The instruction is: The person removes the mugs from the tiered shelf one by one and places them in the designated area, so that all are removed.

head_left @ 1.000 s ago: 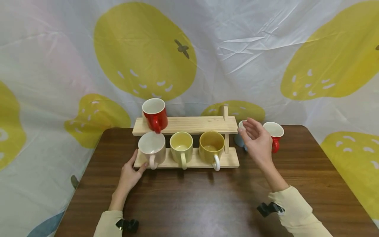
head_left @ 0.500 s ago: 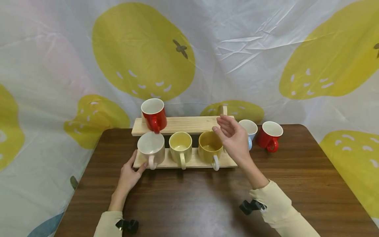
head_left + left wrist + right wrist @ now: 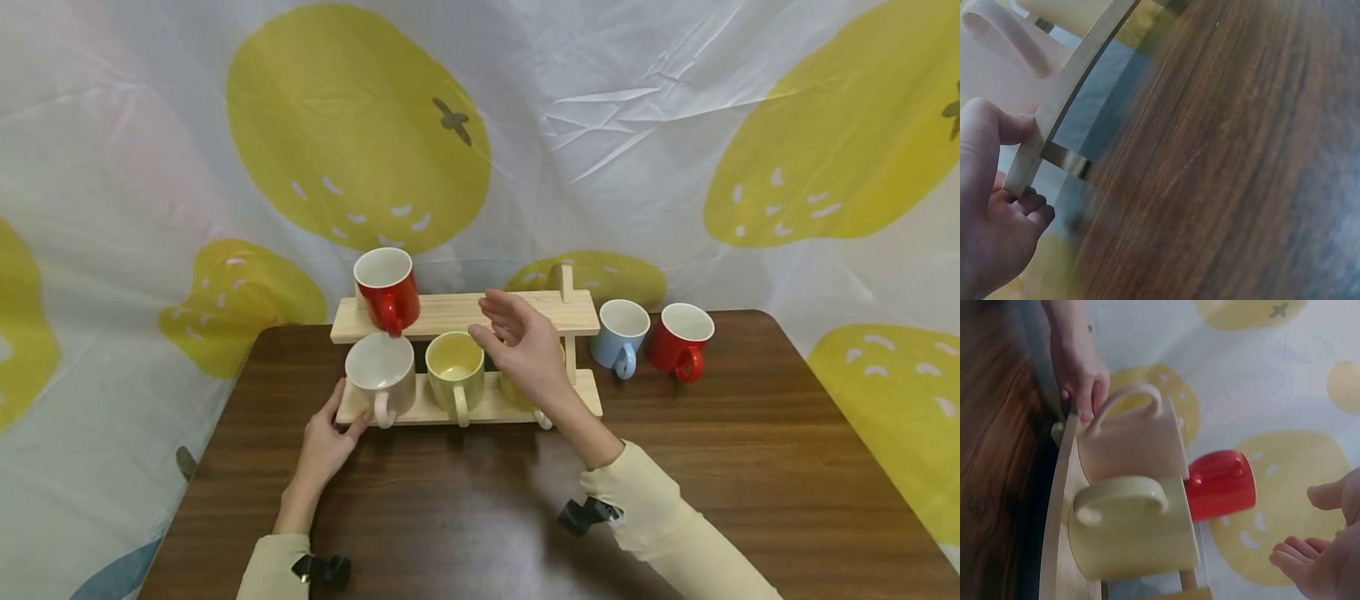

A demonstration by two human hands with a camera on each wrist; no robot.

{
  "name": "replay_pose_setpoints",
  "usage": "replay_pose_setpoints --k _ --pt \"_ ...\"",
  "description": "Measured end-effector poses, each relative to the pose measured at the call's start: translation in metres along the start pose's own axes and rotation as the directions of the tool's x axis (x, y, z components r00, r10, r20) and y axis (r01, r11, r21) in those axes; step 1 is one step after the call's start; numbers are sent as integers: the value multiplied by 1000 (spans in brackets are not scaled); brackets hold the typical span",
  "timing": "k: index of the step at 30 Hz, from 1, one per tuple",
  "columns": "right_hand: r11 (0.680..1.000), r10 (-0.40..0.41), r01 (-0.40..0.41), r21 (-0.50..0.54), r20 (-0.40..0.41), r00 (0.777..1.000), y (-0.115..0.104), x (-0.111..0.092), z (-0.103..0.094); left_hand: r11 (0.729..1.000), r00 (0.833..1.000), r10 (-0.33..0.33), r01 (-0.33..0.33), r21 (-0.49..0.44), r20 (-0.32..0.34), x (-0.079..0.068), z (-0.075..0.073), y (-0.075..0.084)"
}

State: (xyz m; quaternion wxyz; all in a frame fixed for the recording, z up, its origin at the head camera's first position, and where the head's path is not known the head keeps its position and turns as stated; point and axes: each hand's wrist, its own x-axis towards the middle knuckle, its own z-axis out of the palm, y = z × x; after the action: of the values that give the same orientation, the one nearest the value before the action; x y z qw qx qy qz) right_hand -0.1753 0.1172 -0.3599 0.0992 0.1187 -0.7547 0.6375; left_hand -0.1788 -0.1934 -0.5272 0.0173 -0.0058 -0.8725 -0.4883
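Observation:
My left hand grips the left end of the lower board of a two-tier wooden mug rack; in the left wrist view its thumb lies on top and the fingers curl underneath. My right hand hangs in the air above the rack, fingers loosely bent, holding nothing. It hides much of a mustard mug with a white handle. Left of that mug, a pale yellow mug and a pale pink mug stand on the lower board. A red mug stands at the upper board's left end.
On the brown wooden table, right of the rack, stand a light blue mug and a second red mug. A white cloth with yellow fruit prints hangs behind the table.
My right hand has moved left from beside the light blue mug to above the rack's middle, uncovering the blue and red mugs on the right. The left hand keeps its grip on the rack.

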Motion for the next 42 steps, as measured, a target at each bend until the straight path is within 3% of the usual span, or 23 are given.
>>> replay_pose_setpoints --k 6,18,31,42 --pt "999 25 -26 31 50 998 0 3 23 1000 1000 6 -6 1 4 0 -1 1" --pt "1000 -3 5 -20 107 994 -3 14 68 1000 1000 6 -6 -26 8 1 1 0" --pt "996 21 -12 -83 120 993 3 29 93 999 1000 8 -9 -31 -12 2 2 0" --pt "981 37 -18 -195 93 995 7 39 112 1000 1000 7 -7 -22 -28 1 1 -3"
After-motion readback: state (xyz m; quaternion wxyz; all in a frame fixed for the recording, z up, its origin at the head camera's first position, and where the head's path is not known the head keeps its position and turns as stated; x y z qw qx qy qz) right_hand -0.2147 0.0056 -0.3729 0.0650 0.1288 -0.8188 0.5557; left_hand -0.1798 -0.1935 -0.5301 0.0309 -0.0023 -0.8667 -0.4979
